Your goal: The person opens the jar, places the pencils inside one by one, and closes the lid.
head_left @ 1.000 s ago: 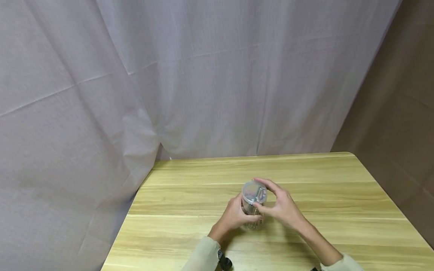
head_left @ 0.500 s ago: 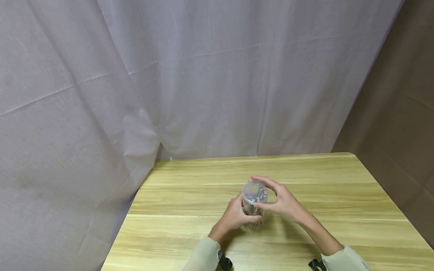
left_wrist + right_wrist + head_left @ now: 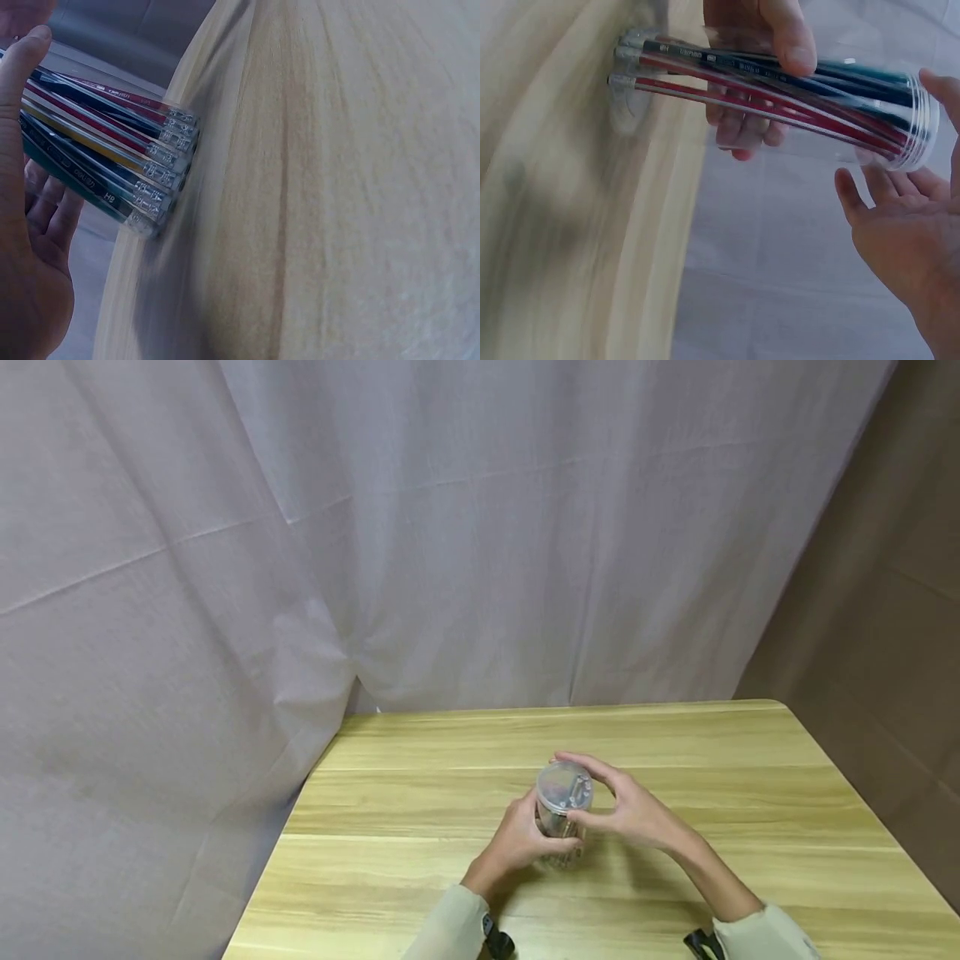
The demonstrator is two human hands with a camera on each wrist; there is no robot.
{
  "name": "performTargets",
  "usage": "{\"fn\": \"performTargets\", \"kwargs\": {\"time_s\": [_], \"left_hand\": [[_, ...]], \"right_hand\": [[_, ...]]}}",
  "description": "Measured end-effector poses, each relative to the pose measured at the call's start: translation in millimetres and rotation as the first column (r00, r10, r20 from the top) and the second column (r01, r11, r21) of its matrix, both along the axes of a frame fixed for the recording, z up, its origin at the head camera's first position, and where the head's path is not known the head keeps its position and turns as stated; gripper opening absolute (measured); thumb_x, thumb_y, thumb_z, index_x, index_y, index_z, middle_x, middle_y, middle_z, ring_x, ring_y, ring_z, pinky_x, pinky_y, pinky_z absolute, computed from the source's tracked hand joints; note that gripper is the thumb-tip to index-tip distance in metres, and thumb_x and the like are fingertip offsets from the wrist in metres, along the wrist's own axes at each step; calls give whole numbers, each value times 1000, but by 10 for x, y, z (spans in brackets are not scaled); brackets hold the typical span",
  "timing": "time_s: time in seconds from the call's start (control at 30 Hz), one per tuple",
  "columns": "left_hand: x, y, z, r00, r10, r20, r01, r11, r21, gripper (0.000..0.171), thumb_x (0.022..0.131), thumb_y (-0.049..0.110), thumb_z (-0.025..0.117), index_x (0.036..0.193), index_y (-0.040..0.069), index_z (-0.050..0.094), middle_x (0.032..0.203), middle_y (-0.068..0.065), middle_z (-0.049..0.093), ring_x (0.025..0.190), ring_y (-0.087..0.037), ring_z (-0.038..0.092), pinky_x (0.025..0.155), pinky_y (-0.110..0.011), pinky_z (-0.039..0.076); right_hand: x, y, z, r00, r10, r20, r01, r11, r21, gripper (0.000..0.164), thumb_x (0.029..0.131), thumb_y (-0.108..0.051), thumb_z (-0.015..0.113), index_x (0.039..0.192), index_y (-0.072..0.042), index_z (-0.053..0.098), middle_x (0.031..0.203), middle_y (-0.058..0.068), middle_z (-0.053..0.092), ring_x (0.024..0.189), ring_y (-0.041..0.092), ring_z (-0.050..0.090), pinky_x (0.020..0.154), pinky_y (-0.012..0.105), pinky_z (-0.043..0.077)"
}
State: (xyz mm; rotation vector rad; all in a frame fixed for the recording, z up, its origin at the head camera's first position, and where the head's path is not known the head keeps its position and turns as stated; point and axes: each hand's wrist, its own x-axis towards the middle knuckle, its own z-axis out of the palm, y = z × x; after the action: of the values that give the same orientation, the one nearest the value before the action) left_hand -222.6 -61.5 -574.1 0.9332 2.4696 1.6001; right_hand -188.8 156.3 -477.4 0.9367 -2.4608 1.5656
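Note:
In the head view a clear plastic jar [image 3: 564, 858] stands upright on the table. Its round, see-through lid [image 3: 561, 787] faces up. Inside are several pencils [image 3: 112, 142] in dark green, red and yellow, their silvery ends at the jar's bottom. My left hand [image 3: 516, 837] grips the jar's side, thumb across the front and fingers behind. At the top, my right hand [image 3: 641, 814] spans the lid, thumb on the near rim and fingers on the far rim. The right wrist view shows the ridged lid edge between the right thumb and fingers.
The wood-grain table [image 3: 420, 793] has its back edge against a grey cloth curtain [image 3: 465, 568]. A darker brown cloth [image 3: 885, 610] hangs along the right. Small black devices sit on both wrists near the sleeves.
My right hand has shifted slightly around the lid, its thumb sliding a little to the right along the near rim. The left hand and the jar stay in place.

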Motion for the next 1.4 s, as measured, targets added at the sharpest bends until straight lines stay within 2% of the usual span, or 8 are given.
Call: {"fn": "performTargets", "kwargs": {"time_s": [0.13, 0.43, 0.6, 0.73, 0.9, 1.07, 1.17, 1.4], "left_hand": [[8, -7, -5, 1000, -9, 5, 9, 1000, -1, 100, 81, 37, 95, 163, 26, 38, 140, 5, 65, 125, -9, 62, 105, -30, 51], [1, -16, -19, 998, -8, -57, 7, 1000, -4, 104, 81, 34, 95, 165, 27, 35, 140, 3, 66, 124, -10, 63, 103, -30, 53], [-9, -8, -44, 999, -5, -36, 5, 1000, 4, 94, 80, 34, 96, 158, 25, 43, 137, 5, 67, 121, -9, 64, 102, -29, 53], [3, -8, -32, 1000, -8, -23, 8, 1000, 2, 91, 81, 36, 95, 156, 23, 45, 136, 3, 67, 120, -9, 65, 102, -29, 53], [1, -5, -5, 1000, -12, -13, 12, 1000, 13, 96, 81, 36, 95, 160, 26, 42, 138, 4, 67, 121, -9, 64, 103, -30, 53], [-5, -3, 13, 1000, -16, -21, 17, 1000, 21, 94, 81, 35, 95, 159, 27, 43, 137, 5, 67, 122, -9, 64, 103, -30, 52], [-3, -4, 4, 999, -19, -39, 19, 1000, 17, 94, 81, 35, 95, 159, 25, 44, 137, 5, 67, 122, -10, 65, 102, -30, 53], [1, -4, -26, 999, -27, -36, 27, 999, 20, 91, 82, 34, 95, 157, 24, 44, 137, 5, 67, 123, -9, 64, 104, -30, 52]], "right_hand": [[15, -7, -61, 999, -37, 35, 39, 998, -55, 79, 87, -15, 89, 157, -11, 51, 155, 10, 56, 144, 38, 47, 116, 74, 27], [196, -212, -223, 965, -260, -27, 253, 957, -141, 80, 87, -15, 90, 157, -22, 51, 154, 5, 58, 141, 30, 52, 115, 72, 33], [168, -139, -115, 989, -149, 2, 148, 985, -84, 84, 92, -14, 85, 163, -20, 41, 163, 9, 47, 150, 37, 40, 118, 75, 24], [107, -59, -34, 997, -79, 11, 79, 996, -33, 79, 94, -15, 83, 162, -20, 43, 162, 10, 48, 151, 40, 38, 117, 78, 20], [108, -67, -88, 989, -145, 18, 146, 986, -80, 76, 90, -15, 86, 157, -21, 51, 155, 4, 57, 146, 33, 46, 115, 80, 21], [190, -188, -209, 960, -280, -33, 270, 947, -174, 78, 86, -12, 90, 154, -25, 54, 149, 0, 63, 135, 19, 53, 115, 71, 29], [240, -236, -227, 946, -319, -55, 306, 937, -169, 78, 87, -13, 90, 155, -23, 53, 149, 1, 62, 132, 21, 53, 112, 71, 31], [152, -151, -15, 966, -213, -145, 220, 975, 33, 77, 86, -21, 91, 153, -13, 54, 152, 10, 59, 140, 40, 53, 112, 72, 37]]}}
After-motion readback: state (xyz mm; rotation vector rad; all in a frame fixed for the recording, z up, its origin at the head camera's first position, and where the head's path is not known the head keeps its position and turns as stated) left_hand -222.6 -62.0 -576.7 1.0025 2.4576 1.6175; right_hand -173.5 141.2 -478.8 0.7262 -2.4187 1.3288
